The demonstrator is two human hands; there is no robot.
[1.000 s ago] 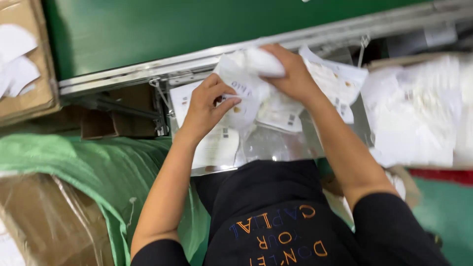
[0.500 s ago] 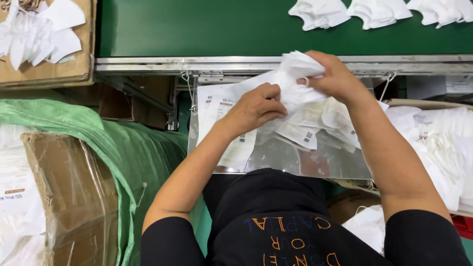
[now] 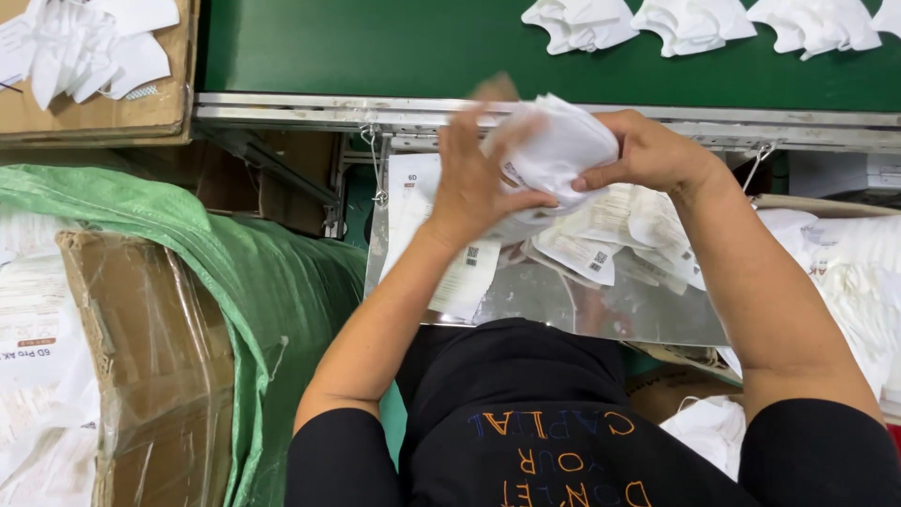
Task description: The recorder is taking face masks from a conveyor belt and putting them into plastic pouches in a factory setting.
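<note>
Left hand (image 3: 474,183): centre of frame, fingers spread and blurred, palm pressed against the near side of the white mask bundle (image 3: 554,150) — open rather than clenched.
Right hand (image 3: 648,150): right of centre, fingers curled, pinching the bundle's right edge.
White mask bundle: held between both hands, raised just above the metal tray (image 3: 582,300), below the belt's metal rail (image 3: 310,108).
Metal tray: centre of frame, shiny, holding loose printed paper slips (image 3: 587,253) under and right of the hands.
Green conveyor belt (image 3: 375,47): across top of frame; several folded white masks (image 3: 694,23) lying singly at upper right, well apart from the hands.
Cardboard box (image 3: 113,117): upper left, more white pieces heaped inside.
Wrapped carton (image 3: 150,366): lower left, beside green sacking (image 3: 235,272).
White stock (image 3: 845,263): right edge, piled beside the tray.
Progress, as judged: some masks already laid out on the belt; one bundle in hand, not yet set down; slips and stock left over — apparently midway, with plenty remaining.
</note>
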